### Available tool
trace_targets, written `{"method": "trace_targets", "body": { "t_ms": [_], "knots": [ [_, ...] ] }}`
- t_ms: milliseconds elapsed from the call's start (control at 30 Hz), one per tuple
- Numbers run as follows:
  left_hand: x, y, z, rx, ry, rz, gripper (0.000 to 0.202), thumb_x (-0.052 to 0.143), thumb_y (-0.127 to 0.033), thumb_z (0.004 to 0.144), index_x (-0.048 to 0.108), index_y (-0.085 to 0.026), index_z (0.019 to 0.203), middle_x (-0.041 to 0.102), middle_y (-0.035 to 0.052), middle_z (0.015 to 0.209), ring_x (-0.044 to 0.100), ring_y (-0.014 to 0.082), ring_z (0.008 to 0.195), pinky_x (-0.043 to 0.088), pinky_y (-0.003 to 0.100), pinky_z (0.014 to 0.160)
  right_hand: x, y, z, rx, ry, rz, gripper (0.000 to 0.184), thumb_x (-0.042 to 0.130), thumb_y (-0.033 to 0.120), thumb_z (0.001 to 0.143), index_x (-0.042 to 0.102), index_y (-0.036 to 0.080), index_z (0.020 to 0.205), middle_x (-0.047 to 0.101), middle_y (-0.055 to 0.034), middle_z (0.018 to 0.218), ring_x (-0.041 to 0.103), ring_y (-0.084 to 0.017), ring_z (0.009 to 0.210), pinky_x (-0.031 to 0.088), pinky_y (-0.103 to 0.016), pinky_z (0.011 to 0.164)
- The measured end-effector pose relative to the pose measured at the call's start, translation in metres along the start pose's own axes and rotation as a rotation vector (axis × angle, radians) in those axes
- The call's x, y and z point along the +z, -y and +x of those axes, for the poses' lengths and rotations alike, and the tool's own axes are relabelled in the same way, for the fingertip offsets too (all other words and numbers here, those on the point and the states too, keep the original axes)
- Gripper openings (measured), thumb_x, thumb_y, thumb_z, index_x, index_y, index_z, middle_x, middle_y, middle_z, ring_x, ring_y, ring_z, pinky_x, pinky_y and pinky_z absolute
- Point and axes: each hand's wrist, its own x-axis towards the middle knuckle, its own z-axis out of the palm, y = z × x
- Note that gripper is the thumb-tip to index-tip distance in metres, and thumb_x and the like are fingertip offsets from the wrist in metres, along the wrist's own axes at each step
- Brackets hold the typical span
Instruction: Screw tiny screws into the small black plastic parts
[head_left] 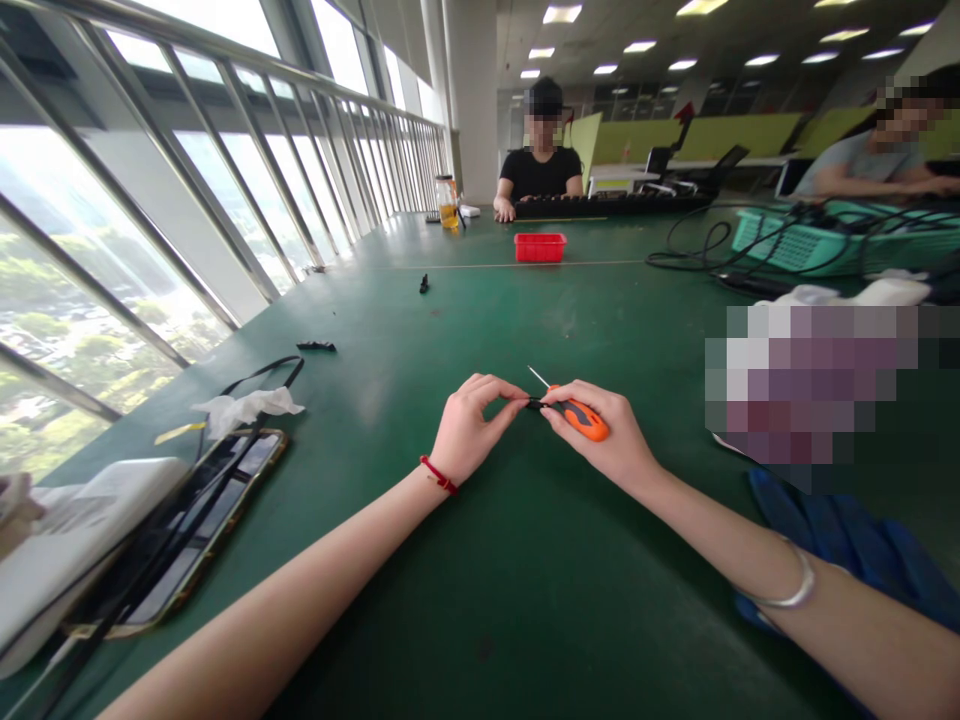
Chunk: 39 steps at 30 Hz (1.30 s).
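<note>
Near the middle of the green table, my left hand (478, 420) pinches one end of a small black piece (535, 403) between thumb and fingertips. My right hand (600, 425) is closed around a screwdriver (589, 420) with an orange and grey handle. Its thin metal shaft points up and to the left, past the fingers. The right thumb and forefinger also touch the other end of the black piece, so it spans the short gap between both hands. What kind of part it is, I cannot make out; the fingertips cover much of it.
Left lie a phone (225, 530), cables, crumpled white plastic (251, 408) and a white box (97, 530). Small black pieces (316, 346) rest farther off. Ahead is a red bin (540, 248). To the right are a teal basket (795, 245) and blue gloves (862, 550). Two people sit beyond.
</note>
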Motion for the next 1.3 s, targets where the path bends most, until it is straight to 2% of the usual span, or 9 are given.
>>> {"method": "trace_targets", "body": {
  "t_ms": [300,433,600,800,1033,1200,1300],
  "knots": [
    [0.001,0.0003,0.0001,-0.046,0.002,-0.053,0.009,0.058,-0.02,0.08,0.065,-0.016,0.076,0.068,0.0028,0.08,0.059,0.0145,0.079,0.046,0.027,0.076,0.0006,-0.0011,-0.0001,0.014,-0.009,0.048,0.005,0.058,0.021,0.076,0.062,0.02,0.08,0.067,-0.003,0.083,0.061,-0.017,0.075,0.046,-0.028,0.07],
    [0.0009,-0.0006,0.0007,-0.135,0.014,-0.12,0.009,0.06,-0.022,0.079,0.065,-0.015,0.076,0.067,0.0032,0.078,0.058,0.0141,0.077,0.045,0.027,0.075,0.0009,-0.0012,-0.0005,0.008,-0.014,0.051,0.005,0.058,0.021,0.076,0.062,0.021,0.08,0.067,-0.0026,0.083,0.062,-0.017,0.076,0.047,-0.029,0.07],
    [0.0009,0.0022,0.0031,-0.312,0.092,-0.356,0.016,0.063,-0.028,0.076,0.065,-0.012,0.076,0.066,0.0042,0.078,0.059,0.0128,0.073,0.045,0.024,0.072,0.0008,-0.0004,0.0001,-0.013,-0.02,0.053,0.005,0.059,0.021,0.076,0.062,0.021,0.08,0.066,-0.0026,0.083,0.061,-0.016,0.075,0.047,-0.028,0.069],
    [0.0015,0.0064,0.0028,-0.454,0.149,-0.625,0.022,0.068,-0.033,0.071,0.064,-0.011,0.075,0.066,0.0022,0.074,0.057,0.0101,0.066,0.045,0.022,0.066,0.0006,0.0014,-0.0007,-0.035,-0.028,0.06,0.005,0.058,0.021,0.077,0.062,0.02,0.081,0.066,-0.0029,0.082,0.061,-0.016,0.074,0.047,-0.029,0.069],
    [-0.0008,0.0006,0.0019,-0.36,0.111,-0.513,0.02,0.07,-0.031,0.069,0.067,-0.012,0.074,0.069,0.0044,0.077,0.063,0.0137,0.073,0.05,0.025,0.075,0.0007,0.0011,-0.0013,-0.006,-0.033,0.104,0.005,0.059,0.02,0.077,0.062,0.02,0.081,0.066,-0.0022,0.083,0.062,-0.016,0.076,0.048,-0.027,0.069],
    [-0.0007,-0.0001,0.001,-0.335,0.088,-0.446,0.018,0.07,-0.03,0.069,0.069,-0.013,0.075,0.07,0.0052,0.078,0.065,0.015,0.074,0.051,0.026,0.076,0.0021,0.0001,-0.0013,0.032,-0.043,0.158,0.005,0.06,0.022,0.076,0.063,0.02,0.08,0.067,-0.0009,0.082,0.062,-0.015,0.076,0.048,-0.026,0.07],
    [-0.0004,0.0007,0.0014,-0.344,0.081,-0.478,0.018,0.07,-0.029,0.069,0.068,-0.013,0.073,0.07,0.0049,0.077,0.064,0.0143,0.073,0.051,0.026,0.076,0.002,-0.0002,-0.0015,0.037,-0.048,0.166,0.006,0.06,0.022,0.076,0.063,0.02,0.081,0.067,-0.001,0.083,0.062,-0.015,0.076,0.048,-0.027,0.07]
  ]
}}
